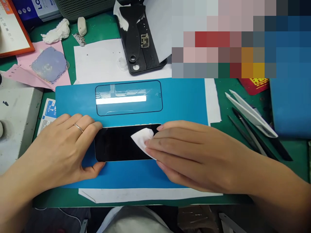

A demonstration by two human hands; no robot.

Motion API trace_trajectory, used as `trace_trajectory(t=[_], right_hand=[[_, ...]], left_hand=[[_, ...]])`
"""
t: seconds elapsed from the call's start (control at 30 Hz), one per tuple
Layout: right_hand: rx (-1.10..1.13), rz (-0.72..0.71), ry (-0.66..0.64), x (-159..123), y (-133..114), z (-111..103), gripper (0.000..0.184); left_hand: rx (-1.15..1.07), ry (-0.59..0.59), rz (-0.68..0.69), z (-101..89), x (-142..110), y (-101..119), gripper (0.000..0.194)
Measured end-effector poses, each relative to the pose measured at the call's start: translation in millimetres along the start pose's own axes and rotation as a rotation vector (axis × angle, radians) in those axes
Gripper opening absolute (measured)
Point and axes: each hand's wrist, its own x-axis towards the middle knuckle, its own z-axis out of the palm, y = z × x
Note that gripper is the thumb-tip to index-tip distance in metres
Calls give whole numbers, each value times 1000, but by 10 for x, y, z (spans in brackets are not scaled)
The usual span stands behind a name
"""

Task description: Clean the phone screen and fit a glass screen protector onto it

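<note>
A smartphone (116, 144) with a dark screen lies flat on a blue mat (184, 100). My left hand (70, 145) grips the phone's left end, thumb on the near edge and index finger on the far edge. Pressed to the screen's right half is a white wipe (142, 139), pinched under the fingertips of my right hand (194, 155), which covers the phone's right end. Just beyond the phone, a clear screen protector (128, 108) with a black border rests on the mat.
Tweezers (250, 132) and a white plastic tool (252, 113) lie at the right. A black holder with a scraper (132, 35) stands at the back. Behind left are a crumpled tissue (57, 31), a bluish pad (50, 64) on pink paper, and a wipe packet (48, 113).
</note>
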Motion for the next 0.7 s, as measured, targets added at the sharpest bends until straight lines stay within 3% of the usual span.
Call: trace_trajectory(t=[0.2, 0.43, 0.7], right_hand=[[-95, -68, 23, 88, -72, 83, 25], [-162, -30, 40, 236, -263, 244, 35], [-260, -120, -24, 368, -287, 402, 52]], left_hand=[[19, 55, -4, 37, 12, 34, 38], [-10, 42, -13, 80, 18, 41, 43], [40, -29, -32, 48, 35, 89, 39]])
